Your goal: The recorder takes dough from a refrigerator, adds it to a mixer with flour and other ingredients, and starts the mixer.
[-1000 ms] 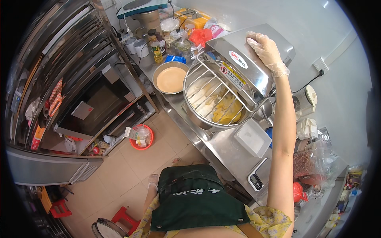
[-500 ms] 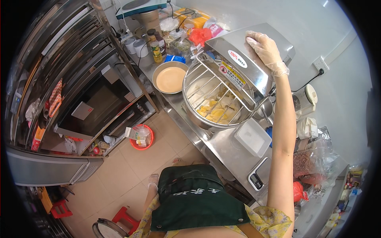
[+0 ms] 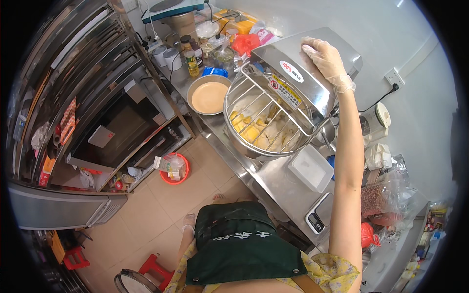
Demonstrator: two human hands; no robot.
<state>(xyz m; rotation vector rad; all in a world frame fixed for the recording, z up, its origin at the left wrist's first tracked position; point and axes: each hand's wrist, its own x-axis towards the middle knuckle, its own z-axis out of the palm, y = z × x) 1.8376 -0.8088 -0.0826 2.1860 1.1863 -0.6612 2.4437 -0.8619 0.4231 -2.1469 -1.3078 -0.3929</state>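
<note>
My right hand (image 3: 325, 61), in a clear plastic glove, rests on the silver housing of a stand mixer (image 3: 312, 85). Its fingers lie over the top with nothing gripped. Below the housing, a wire guard (image 3: 271, 105) covers the steel mixing bowl (image 3: 244, 146). Through the bars I see white flour and a wet yellow mixture (image 3: 249, 131), partly blended. My left hand (image 3: 188, 222), gloved too, hangs low beside the dark green apron (image 3: 239, 244); it is small and its fingers are unclear.
A round pan of beige liquid (image 3: 209, 96) stands left of the bowl. A lidded plastic box (image 3: 311, 168) and a digital scale (image 3: 320, 213) lie on the steel counter (image 3: 273, 183). On the floor is a red bin (image 3: 175, 177); an oven rack (image 3: 117, 117) stands left.
The yellow mixture in the bowl has shifted round toward the left side. My right hand stays on the mixer housing, and my left hand still hangs down.
</note>
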